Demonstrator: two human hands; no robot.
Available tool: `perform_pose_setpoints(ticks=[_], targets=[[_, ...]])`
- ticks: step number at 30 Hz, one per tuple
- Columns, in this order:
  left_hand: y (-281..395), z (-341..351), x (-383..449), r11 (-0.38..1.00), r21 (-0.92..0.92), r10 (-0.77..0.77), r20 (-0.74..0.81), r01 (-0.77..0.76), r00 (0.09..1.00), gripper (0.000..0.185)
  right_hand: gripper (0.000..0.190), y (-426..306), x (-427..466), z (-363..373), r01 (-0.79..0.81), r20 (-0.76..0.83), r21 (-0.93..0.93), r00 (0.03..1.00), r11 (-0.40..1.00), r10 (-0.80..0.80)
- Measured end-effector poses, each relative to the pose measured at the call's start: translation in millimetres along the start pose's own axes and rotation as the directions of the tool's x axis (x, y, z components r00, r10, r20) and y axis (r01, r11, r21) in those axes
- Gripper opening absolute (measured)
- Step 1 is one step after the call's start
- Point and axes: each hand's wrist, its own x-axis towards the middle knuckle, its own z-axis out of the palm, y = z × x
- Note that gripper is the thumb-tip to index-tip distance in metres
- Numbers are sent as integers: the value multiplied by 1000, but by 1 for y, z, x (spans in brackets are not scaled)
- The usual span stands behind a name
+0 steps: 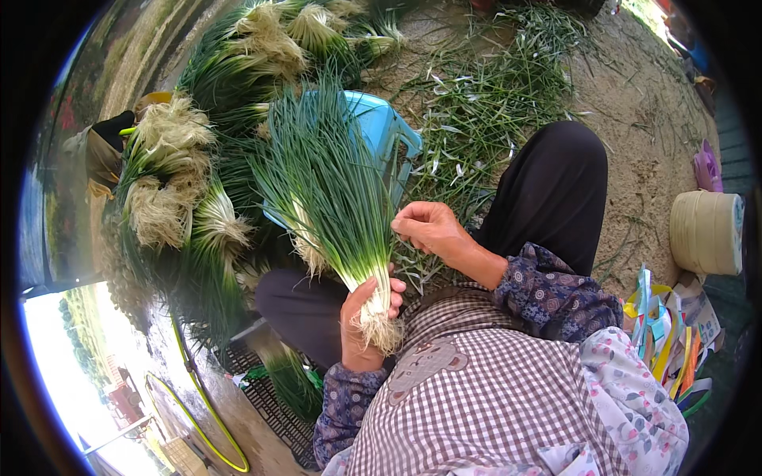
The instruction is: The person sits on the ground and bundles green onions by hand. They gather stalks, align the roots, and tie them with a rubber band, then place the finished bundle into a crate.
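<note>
My left hand [355, 333] is wrapped around the white stems of a bunch of green onions [342, 184], just above the roots. The bunch tilts away from me, its long green leaves fanning up and to the left. At the right edge of the leaves, my right hand [437, 233] has thumb and index finger brought together. Whether a leaf is pinched between them is too small to tell. Beyond the bunch a light blue plastic stool [372, 119] is partly covered by the leaves. Another small bunch with pale roots [309, 253] shows behind the held one.
Piled bunches of green onions [208, 208] lie on the left. Stripped leaves [476, 131] litter the sandy ground ahead. A black plastic crate [268, 398] and a yellow hose [208, 404] are at lower left. Colored strips [667, 333] and a beige round container [702, 232] stand right.
</note>
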Motion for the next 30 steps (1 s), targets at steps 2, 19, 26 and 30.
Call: perform_pose_setpoints(ticks=[2, 19, 26, 30], targets=[[0, 5, -2, 1000, 19, 5, -14, -5, 1000, 38, 18, 0, -4, 1, 4, -12, -5, 1000, 1000, -4], [1, 4, -12, 1000, -6, -13, -29, 13, 999, 36, 31, -26, 22, -9, 236, -353, -46, 905, 971, -237], [1, -6, -12, 998, -42, -40, -6, 39, 999, 36, 31, -31, 78, 5, 421, 47, -728, 818, 541, -573], [1, -9, -12, 998, -49, -36, 21, 37, 999, 38, 27, -29, 91, -1, 291, 21, -768, 901, 570, -432]])
